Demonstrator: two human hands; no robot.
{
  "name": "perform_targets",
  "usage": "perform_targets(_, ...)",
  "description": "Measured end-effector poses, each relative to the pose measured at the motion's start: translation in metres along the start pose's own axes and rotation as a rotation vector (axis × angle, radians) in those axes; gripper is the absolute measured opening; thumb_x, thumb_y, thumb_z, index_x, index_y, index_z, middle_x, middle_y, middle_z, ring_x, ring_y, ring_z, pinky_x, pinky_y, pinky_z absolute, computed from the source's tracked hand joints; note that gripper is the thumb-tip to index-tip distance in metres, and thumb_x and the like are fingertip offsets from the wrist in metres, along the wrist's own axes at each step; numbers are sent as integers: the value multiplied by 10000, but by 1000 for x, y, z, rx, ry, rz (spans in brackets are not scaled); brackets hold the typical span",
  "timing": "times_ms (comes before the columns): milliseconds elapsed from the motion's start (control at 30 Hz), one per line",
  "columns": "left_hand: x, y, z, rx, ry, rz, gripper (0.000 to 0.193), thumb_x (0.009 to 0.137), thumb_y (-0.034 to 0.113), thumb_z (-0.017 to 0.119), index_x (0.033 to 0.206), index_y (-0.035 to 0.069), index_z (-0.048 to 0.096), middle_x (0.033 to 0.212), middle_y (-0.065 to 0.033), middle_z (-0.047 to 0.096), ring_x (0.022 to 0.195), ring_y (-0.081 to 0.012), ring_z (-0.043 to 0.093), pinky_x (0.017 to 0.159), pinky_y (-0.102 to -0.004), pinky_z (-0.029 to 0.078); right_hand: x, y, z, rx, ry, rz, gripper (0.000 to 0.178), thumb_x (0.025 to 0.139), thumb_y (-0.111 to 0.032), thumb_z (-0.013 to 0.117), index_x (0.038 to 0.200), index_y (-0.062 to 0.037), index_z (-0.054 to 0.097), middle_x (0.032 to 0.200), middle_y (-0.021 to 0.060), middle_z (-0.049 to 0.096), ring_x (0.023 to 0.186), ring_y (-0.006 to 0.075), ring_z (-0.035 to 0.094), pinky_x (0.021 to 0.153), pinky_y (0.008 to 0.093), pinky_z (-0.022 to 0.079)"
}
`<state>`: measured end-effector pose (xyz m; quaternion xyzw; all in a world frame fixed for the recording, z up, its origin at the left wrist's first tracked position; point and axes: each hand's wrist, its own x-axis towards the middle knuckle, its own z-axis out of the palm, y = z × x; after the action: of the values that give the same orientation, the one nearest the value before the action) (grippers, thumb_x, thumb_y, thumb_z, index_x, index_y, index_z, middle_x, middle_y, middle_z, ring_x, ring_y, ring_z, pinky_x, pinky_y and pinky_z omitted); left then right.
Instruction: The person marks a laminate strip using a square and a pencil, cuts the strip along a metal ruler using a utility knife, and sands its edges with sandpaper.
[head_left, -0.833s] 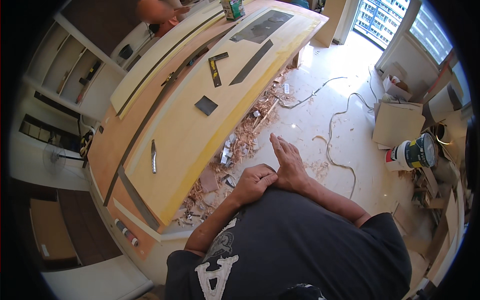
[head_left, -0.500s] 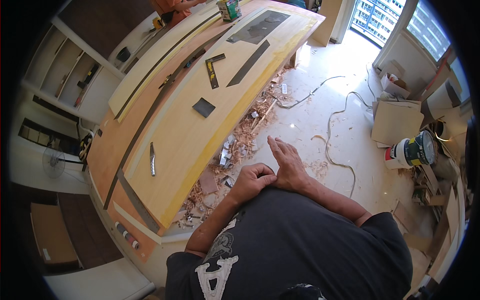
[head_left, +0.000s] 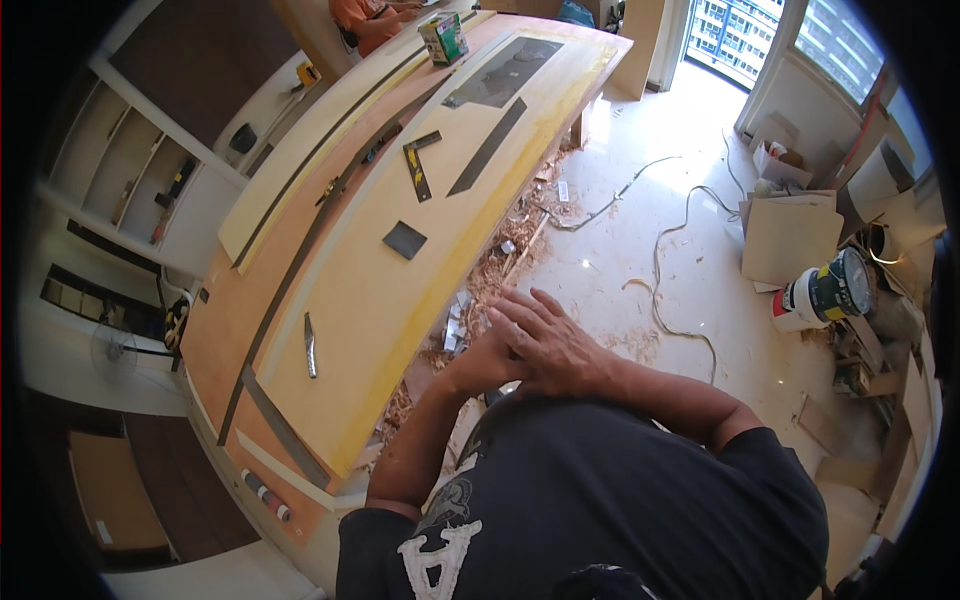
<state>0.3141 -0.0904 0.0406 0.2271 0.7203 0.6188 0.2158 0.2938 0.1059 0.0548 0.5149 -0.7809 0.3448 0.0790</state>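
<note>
My right hand point(head_left: 556, 345) lies across my left hand point(head_left: 482, 364), in front of my dark shirt. The right fingers are stretched out and a little apart, with nothing seen in them. Beneath it, the left fingers are hidden. To the left of both hands is a long workbench covered with pale wood sheets point(head_left: 345, 300). On it lie a utility knife point(head_left: 310, 347), a small dark square piece point(head_left: 405, 240), a black-and-yellow try square point(head_left: 414, 178) and a dark strip point(head_left: 488, 147).
Wood shavings point(head_left: 490, 262) litter the floor along the bench. A cable point(head_left: 657, 270) snakes over the pale floor. Paint buckets point(head_left: 825, 292) and cardboard point(head_left: 792, 235) stand at right. A green box point(head_left: 443, 40) sits on the bench's far end, near a person in orange point(head_left: 372, 25).
My right hand has moved left and come down over my left hand, whose curled fingers showed before. The view has shifted slightly, and more of the person in orange shows.
</note>
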Motion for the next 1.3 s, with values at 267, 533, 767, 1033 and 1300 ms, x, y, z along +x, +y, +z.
perform_targets(267, -2, -8, 9, -167, -8, -97, 417, 919, 64, 706, 1318, -29, 627, 1281, -149, 672, 1182, -213, 631, 985, -358, 528, -6, -2, -1, 22, -91, 112, 1245, 664, -398, 929, 1611, 16, 234, 1617, 258, 337, 1544, 440, 259, 1241, 612, 217)
perform_targets(533, -24, -49, 26, -176, 266, -381, 233, 974, 174, 698, 1067, -35, 742, 897, -63, 735, 805, -84, 637, 724, -245, 515, -34, 14, 17, 210, 29, 449, 1178, 734, -370, 936, 1627, -9, 258, 1571, 265, 418, 1458, 427, 414, 1184, 484, 384)
perform_targets(767, -32, -72, 27, -448, 482, -397, 157, 969, 146, 720, 1033, 3, 732, 909, -54, 742, 792, -120, 681, 765, -268, 558, -74, 40, 51, 322, 123, 639, 705, 835, -177, 873, 1440, 16, 566, 1206, 173, 683, 1080, 264, 684, 928, 357, 548)
perform_targets(1033, -51, -101, 26, -380, 659, -419, 129, 956, 111, 716, 960, -16, 740, 869, -70, 745, 736, -117, 677, 700, -256, 552, -91, 51, 70, 521, 241, 924, 393, 877, -63, 750, 1248, 50, 688, 843, 92, 694, 752, 156, 633, 729, 306, 526)
perform_targets(1300, -122, -158, 31, 69, 822, -622, 240, 882, 210, 727, 903, -25, 768, 770, -118, 743, 687, -179, 693, 688, -328, 549, -102, 62, 95, 652, 214, 1024, 387, 929, -135, 727, 1260, 58, 674, 933, 117, 735, 840, 166, 673, 777, 317, 541)
